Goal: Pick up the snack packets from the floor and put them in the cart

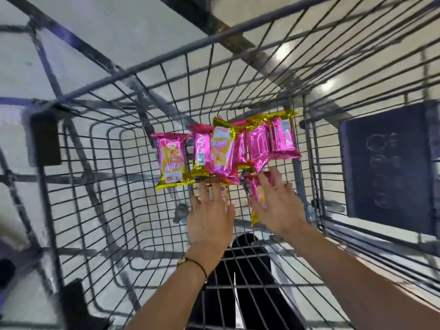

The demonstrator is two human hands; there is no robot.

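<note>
Several pink-and-gold snack packets (221,151) lie in a row on the wire bottom of the cart (133,148). My left hand (210,217) is spread flat inside the cart, fingers apart, over a packet (225,194) that is mostly hidden beneath it. My right hand (277,208) is spread over another pink packet (256,196), fingers resting on it just in front of the row. Whether either hand grips its packet is not clear.
The cart's wire walls rise around both forearms. A dark blue child-seat flap (388,167) is at the right. Pale tiled floor (83,39) shows through the mesh. Dark trousers and shoes (247,277) are visible below the cart bottom.
</note>
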